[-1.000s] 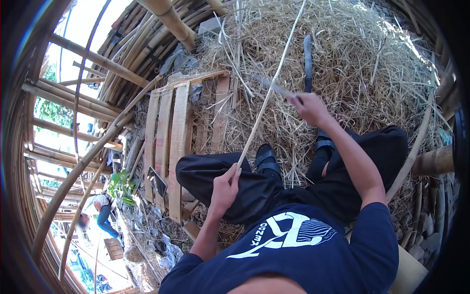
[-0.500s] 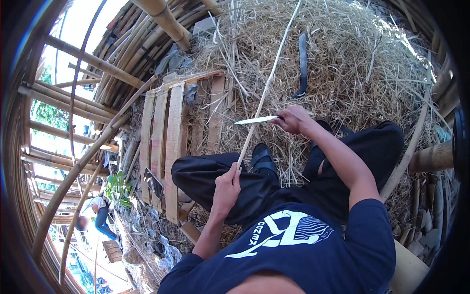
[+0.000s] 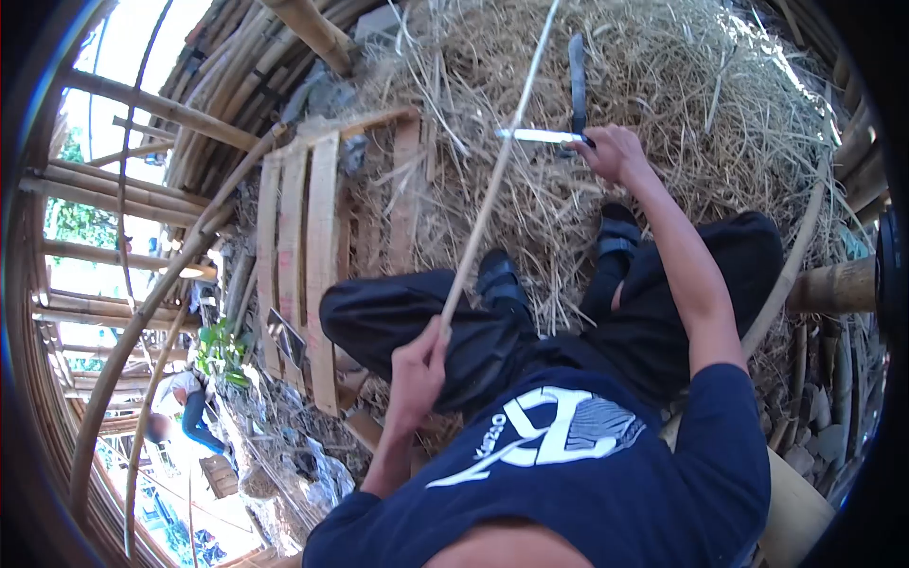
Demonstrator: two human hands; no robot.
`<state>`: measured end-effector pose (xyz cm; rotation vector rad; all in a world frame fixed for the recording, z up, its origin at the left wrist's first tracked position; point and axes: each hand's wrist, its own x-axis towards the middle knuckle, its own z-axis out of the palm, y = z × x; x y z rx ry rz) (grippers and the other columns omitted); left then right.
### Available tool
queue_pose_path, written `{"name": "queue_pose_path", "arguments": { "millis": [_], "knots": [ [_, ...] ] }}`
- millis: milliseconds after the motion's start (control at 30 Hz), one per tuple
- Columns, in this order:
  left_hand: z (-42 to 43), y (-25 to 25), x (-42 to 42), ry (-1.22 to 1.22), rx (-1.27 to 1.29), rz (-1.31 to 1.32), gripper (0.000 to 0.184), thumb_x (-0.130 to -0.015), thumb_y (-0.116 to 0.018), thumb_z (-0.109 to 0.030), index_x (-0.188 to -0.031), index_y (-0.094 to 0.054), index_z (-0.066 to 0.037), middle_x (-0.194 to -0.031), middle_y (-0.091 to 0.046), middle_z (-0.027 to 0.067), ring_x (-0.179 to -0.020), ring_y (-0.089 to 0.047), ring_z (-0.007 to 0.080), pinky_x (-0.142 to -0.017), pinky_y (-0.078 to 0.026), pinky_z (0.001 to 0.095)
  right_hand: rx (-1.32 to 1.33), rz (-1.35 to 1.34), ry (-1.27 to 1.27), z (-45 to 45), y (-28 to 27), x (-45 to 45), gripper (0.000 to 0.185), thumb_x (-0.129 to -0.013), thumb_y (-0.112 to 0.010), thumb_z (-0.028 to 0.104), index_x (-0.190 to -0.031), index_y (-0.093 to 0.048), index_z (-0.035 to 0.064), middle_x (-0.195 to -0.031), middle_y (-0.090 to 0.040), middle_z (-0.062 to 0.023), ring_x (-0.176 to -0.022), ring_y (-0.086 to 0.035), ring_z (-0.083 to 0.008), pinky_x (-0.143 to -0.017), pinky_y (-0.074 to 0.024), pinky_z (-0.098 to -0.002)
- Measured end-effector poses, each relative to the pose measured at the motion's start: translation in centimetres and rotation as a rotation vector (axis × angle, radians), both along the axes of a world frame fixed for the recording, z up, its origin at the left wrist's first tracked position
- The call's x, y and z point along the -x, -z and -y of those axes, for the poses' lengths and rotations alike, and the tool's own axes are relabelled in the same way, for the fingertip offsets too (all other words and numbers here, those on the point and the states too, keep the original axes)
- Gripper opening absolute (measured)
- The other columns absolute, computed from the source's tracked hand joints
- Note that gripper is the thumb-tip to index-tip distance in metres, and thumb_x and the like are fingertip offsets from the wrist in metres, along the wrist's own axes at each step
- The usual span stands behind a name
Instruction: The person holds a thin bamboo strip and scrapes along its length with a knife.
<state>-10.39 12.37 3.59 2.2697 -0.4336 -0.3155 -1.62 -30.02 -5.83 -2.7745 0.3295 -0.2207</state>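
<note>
My left hand (image 3: 417, 377) is closed round the near end of a long, thin bamboo strip (image 3: 481, 218). From there the strip slants up and away over the straw, past the top of the view. My right hand (image 3: 614, 153) grips the dark handle of a knife (image 3: 542, 136), its fingers wrapped. The bright blade points left and crosses the strip well beyond my left hand; it appears to touch it. Just behind my right hand a machete (image 3: 578, 76) with a dark blade lies on the straw, its handle partly hidden.
Dry straw and shavings (image 3: 682, 104) cover the ground around my sandalled feet. A wooden pallet (image 3: 324, 237) lies to the left. Bamboo poles (image 3: 180, 112) form a frame along the left side, and another person (image 3: 194, 417) is beyond it. A thick bamboo pole (image 3: 833, 287) stands at right.
My right hand and the knife have moved forward and slightly right, farther along the strip. My left hand has come a little back toward me with the strip's end.
</note>
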Motion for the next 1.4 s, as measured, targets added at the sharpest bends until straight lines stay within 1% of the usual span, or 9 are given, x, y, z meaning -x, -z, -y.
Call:
{"name": "queue_pose_path", "arguments": {
  "millis": [133,267,500,767,900,1000,1100,1200,1400],
  "knots": [
    [0.5,0.4,-0.6,-0.04,-0.017,-0.038,0.026,-0.096,-0.054,-0.008,-0.117,-0.059,0.006,-0.065,-0.043,-0.0048,-0.059,-0.036,0.0009,-0.049,-0.031,0.019,-0.362,-0.28,0.065,-3.1,1.1,0.3,0.066,-0.092,-0.042,0.063,-0.083,-0.066,0.0017,-0.076,-0.066,-0.0163,-0.079,-0.065,-0.0337,-0.073,-0.0503,-0.0437],
    [0.4,0.3,-1.2,-0.028,0.008,-0.141,0.025,-0.097,-0.053,-0.008,-0.116,-0.06,0.007,-0.065,-0.045,-0.0046,-0.059,-0.039,0.0014,-0.05,-0.032,0.0183,-1.085,-0.445,0.092,-4.9,4.0,0.2,0.069,-0.091,-0.044,0.064,-0.077,-0.061,-0.0015,-0.062,-0.054,-0.0077,-0.065,-0.06,-0.0237,-0.067,-0.05,-0.0427],
    [-0.1,1.9,-1.5,-0.025,0.115,-0.227,0.024,-0.097,-0.053,-0.01,-0.115,-0.062,0.003,-0.066,-0.05,-0.0028,-0.06,-0.042,0.002,-0.053,-0.035,0.019,-0.456,-0.237,-0.186,-10.6,-2.8,2.3,0.061,-0.097,-0.038,0.05,-0.081,-0.061,-0.0036,-0.071,-0.062,-0.0226,-0.075,-0.062,-0.0436,-0.072,-0.0492,-0.0501],
    [0.1,1.8,-1.0,-0.023,0.123,-0.195,0.023,-0.095,-0.056,-0.011,-0.112,-0.063,0.002,-0.065,-0.051,-0.001,-0.059,-0.042,0.0021,-0.052,-0.035,0.0202,-0.146,-0.389,-0.569,-10.0,-4.2,2.2,0.049,-0.097,-0.042,0.046,-0.096,-0.062,0.0014,-0.08,-0.065,-0.0198,-0.079,-0.066,-0.0343,-0.072,-0.052,-0.0467],
    [1.7,1.3,0.3,-0.072,0.111,-0.155,0.024,-0.095,-0.056,-0.009,-0.115,-0.062,0.002,-0.068,-0.052,-0.0021,-0.062,-0.043,0.001,-0.053,-0.036,0.0189,0.017,0.031,-0.037,-1.0,0.1,-1.1,0.054,-0.093,-0.047,0.052,-0.081,-0.064,0.0026,-0.076,-0.066,-0.0198,-0.074,-0.065,-0.0371,-0.068,-0.0518,-0.0475],
    [2.4,1.3,-1.4,-0.051,0.143,-0.182,0.025,-0.095,-0.056,-0.008,-0.117,-0.062,0.002,-0.069,-0.052,-0.0033,-0.062,-0.043,0.0001,-0.052,-0.035,0.0177,-0.483,-0.091,0.061,-4.1,1.7,-1.3,0.06,-0.096,-0.039,0.057,-0.073,-0.056,0.0043,-0.061,-0.058,-0.0156,-0.056,-0.06,-0.0297,-0.054,-0.0474,-0.0439],
    [2.1,1.3,-1.7,-0.018,0.093,-0.178,0.025,-0.095,-0.055,-0.009,-0.117,-0.063,0.001,-0.069,-0.052,-0.0033,-0.062,-0.044,0.0004,-0.053,-0.035,0.0171,-1.486,-0.494,0.268,-6.7,-0.9,0.6,0.059,-0.093,-0.033,0.067,-0.065,-0.035,0.0155,-0.054,-0.032,0.0032,-0.041,-0.027,-0.0071,-0.038,-0.0254,-0.0244],
    [1.7,1.1,-1.7,-0.048,0.082,-0.232,0.025,-0.095,-0.056,-0.008,-0.117,-0.063,0.001,-0.07,-0.052,-0.0038,-0.063,-0.045,0.0002,-0.054,-0.036,0.0163,-0.58,-0.202,-0.308,-9.8,3.0,1.1,0.053,-0.099,-0.036,0.052,-0.081,-0.053,0.0049,-0.061,-0.057,-0.0133,-0.056,-0.059,-0.0287,-0.054,-0.0465,-0.0417],
    [0.9,1.8,-1.3,-0.053,0.112,-0.262,0.027,-0.094,-0.057,-0.007,-0.119,-0.062,0.003,-0.07,-0.052,-0.0042,-0.063,-0.044,0.0005,-0.054,-0.036,0.0163,-0.106,-0.328,-0.618,-8.7,-3.5,2.3,0.043,-0.098,-0.041,0.043,-0.095,-0.057,0.0039,-0.078,-0.065,-0.0218,-0.076,-0.065,-0.0374,-0.07,-0.0515,-0.0471]
  ]
}}
